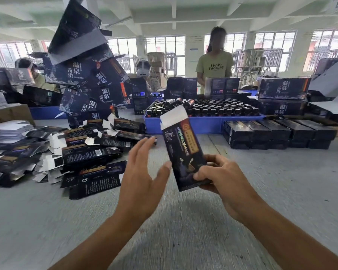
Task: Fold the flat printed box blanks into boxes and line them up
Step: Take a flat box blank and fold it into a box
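Dark printed card with a white tuck flap at its top, the box blank (183,151) stands nearly upright above the middle of the grey table (281,191), pinched at its lower end by your right hand (220,178), thumb on the printed face and fingers curled behind. Your left hand (142,172) hovers just beside its left edge, fingers straight and spread, holding nothing. The blank looks partly squared into a sleeve, so you seem to be mid-fold; next, press the side in with that flat palm and tuck the flap. Loose flat blanks (82,152) sprawl along the table's left side, and finished boxes (277,133) sit in a row toward the far right, in front of the blue bottle tray (203,123). Bare table lies under your forearms and toward the right edge, room to turn the box.
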`<state>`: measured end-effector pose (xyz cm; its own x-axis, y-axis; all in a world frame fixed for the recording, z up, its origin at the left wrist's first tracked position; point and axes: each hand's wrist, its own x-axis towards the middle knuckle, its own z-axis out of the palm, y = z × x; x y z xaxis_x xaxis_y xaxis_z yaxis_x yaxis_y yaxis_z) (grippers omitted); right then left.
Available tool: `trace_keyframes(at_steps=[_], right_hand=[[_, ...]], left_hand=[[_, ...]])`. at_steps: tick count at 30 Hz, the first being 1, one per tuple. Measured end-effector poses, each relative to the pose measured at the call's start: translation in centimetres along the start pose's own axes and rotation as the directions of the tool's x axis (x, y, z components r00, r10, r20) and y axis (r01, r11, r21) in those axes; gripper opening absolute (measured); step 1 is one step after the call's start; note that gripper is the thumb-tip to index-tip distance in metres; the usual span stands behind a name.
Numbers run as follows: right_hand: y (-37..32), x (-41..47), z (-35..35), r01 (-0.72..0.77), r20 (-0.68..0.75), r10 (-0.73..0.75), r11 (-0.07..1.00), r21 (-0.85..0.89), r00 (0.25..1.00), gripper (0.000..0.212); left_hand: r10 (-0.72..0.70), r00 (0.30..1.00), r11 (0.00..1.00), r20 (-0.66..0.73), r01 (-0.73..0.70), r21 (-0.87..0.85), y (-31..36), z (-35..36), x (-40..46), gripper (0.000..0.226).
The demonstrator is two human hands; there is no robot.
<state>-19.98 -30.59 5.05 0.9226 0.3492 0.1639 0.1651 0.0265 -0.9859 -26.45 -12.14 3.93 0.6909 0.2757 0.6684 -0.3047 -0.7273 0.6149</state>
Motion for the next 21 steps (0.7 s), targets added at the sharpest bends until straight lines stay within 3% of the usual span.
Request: trace_keyframes(at_steps=[3, 6, 8, 13, 17, 21], right_hand=[[0.6, 0.1, 0.3, -0.044, 0.118, 0.048, 0.998, -0.038, 0.992, 0.053], [0.8, 0.1, 0.5, -0.049, 0.176, 0.075, 0.988, -0.145, 0.981, 0.052], [0.7, 0.0, 0.5, -0.028, 0.160, 0.052, 0.988, -0.150, 0.986, 0.045], [-0.4, -0.1, 0.2, 0.200, -0.030, -0.203, 0.976, -0.092, 0.979, 0.033], [-1.1, -0.4, 0.3, 0.318, -0.003, -0.318, 0.948, -0.030, 0.948, 0.034], [-1.2, -0.7, 0.4, 0.358, 0.037, -0.357, 0.928, -0.100, 0.934, 0.038]], left_hand=[[-0.285, 0.949, 0.862, 0.132, 0.314, -0.399, 0.0, -0.3, 0.7, 0.077], [-0.310, 0.936, 0.750, 0.165, 0.348, -0.562, -0.1, -0.2, 1.1, 0.058], [-0.283, 0.950, 0.752, 0.134, 0.307, -0.583, -0.2, -0.3, 1.0, 0.057], [-0.148, 0.975, 0.842, 0.165, 0.211, -0.496, -0.2, -0.2, 0.1, 0.059], [-0.024, 0.980, 0.906, 0.200, 0.105, -0.410, 0.2, -0.1, -0.1, 0.060], [-0.042, 0.975, 0.901, 0.218, 0.132, -0.414, -0.3, 0.0, -0.2, 0.048]])
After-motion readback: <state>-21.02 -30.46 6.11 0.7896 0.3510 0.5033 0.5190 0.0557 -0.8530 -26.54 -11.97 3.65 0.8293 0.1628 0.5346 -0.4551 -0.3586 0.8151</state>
